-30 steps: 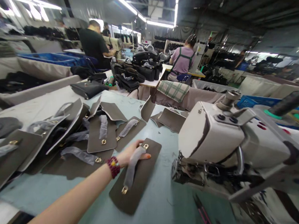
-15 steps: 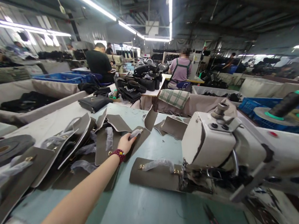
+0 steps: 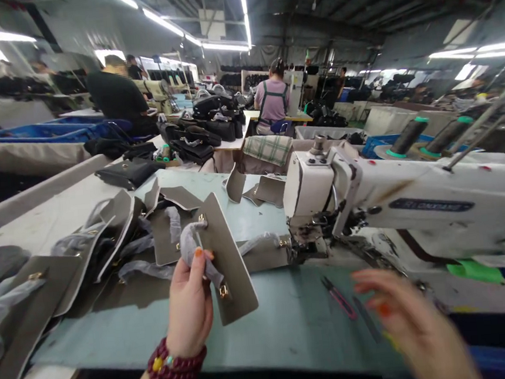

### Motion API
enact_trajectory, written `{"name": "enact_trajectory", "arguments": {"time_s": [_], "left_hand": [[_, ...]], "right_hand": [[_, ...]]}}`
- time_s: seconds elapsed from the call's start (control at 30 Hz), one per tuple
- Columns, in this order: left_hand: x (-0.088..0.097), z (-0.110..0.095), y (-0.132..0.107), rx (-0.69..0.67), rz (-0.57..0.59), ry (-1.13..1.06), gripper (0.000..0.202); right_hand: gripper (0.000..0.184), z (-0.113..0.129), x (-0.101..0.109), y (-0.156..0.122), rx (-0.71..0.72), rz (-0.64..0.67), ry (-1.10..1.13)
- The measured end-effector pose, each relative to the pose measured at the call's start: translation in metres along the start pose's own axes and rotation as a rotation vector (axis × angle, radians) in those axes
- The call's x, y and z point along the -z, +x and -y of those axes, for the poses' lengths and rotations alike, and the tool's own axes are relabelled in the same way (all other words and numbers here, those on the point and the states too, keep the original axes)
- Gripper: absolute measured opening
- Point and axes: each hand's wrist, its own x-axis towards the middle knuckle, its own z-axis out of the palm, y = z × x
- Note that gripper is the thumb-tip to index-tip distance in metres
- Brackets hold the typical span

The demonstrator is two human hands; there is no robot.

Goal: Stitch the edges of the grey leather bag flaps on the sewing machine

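Observation:
My left hand (image 3: 193, 292) is closed round the plastic-wrapped handle of a grey-brown bag flap (image 3: 230, 268), raised above the green table mat and tilted. Gold rings fix the handle to the flap at both ends. Blurred by motion, my right hand (image 3: 417, 322) hangs over the right of the mat, fingers partly stretched, with no object visible in it. Pink-handled thread snips (image 3: 339, 298) lie just left of it. Behind the raised piece, a second flap (image 3: 264, 253) lies with its right end at the needle area of the white sewing machine (image 3: 310, 190).
Several more flaps with wrapped handles (image 3: 61, 283) are heaped at the left. Loose grey-brown pieces (image 3: 270, 189) lie behind the machine. A dark folded bag (image 3: 127, 172) rests at the back left. Thread cones (image 3: 407, 137) stand at the right. Co-workers (image 3: 271, 102) sit farther back.
My left hand has lifted the flap off the heap and brought it nearer by its handle. My right hand has come into view at the right. The camera view has turned right.

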Motion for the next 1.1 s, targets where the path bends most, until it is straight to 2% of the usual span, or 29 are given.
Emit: {"name": "enact_trajectory", "arguments": {"time_s": [0.1,0.17,0.23,0.33,0.43,0.53,0.6,0.7,0.77,0.9,1.0,1.1], "left_hand": [[0.005,0.008,-0.033,0.09,-0.024,-0.021,0.023],[0.008,0.011,-0.049,0.103,-0.041,0.01,0.024],[0.012,0.014,-0.061,0.119,-0.04,0.055,0.027],[0.024,0.023,-0.076,0.182,0.004,0.126,0.039],[0.034,0.04,-0.092,0.382,0.123,0.163,0.063],[0.035,0.058,-0.106,0.662,0.346,0.072,0.056],[0.03,0.065,-0.11,0.73,0.412,0.003,0.053],[0.019,0.068,-0.102,0.654,0.345,0.001,0.066],[0.01,0.067,-0.089,0.581,0.295,0.055,0.062],[-0.016,0.063,-0.055,0.535,0.35,0.21,0.041],[-0.04,0.067,-0.032,0.489,0.313,0.248,0.046],[-0.06,0.078,-0.012,0.47,0.292,0.247,0.054]], "right_hand": [[0.049,0.023,-0.068,-0.024,-0.088,0.255,0.315],[0.053,0.041,-0.103,-0.032,-0.243,0.284,0.454],[0.046,0.052,-0.119,-0.034,-0.333,0.3,0.495],[0.045,0.054,-0.116,-0.032,-0.336,0.259,0.431],[0.036,0.049,-0.101,-0.03,-0.228,0.218,0.362],[0.032,0.047,-0.095,-0.029,-0.195,0.261,0.394],[0.033,0.046,-0.097,-0.03,-0.28,0.288,0.474],[0.04,0.044,-0.104,-0.031,-0.526,0.302,0.663],[0.045,0.04,-0.107,-0.028,-0.621,0.281,0.725],[0.049,0.025,-0.112,-0.013,-0.645,0.27,0.668],[0.049,0.007,-0.121,0.004,-0.671,0.263,0.693],[0.048,-0.014,-0.132,0.021,-0.69,0.187,0.712]]}}
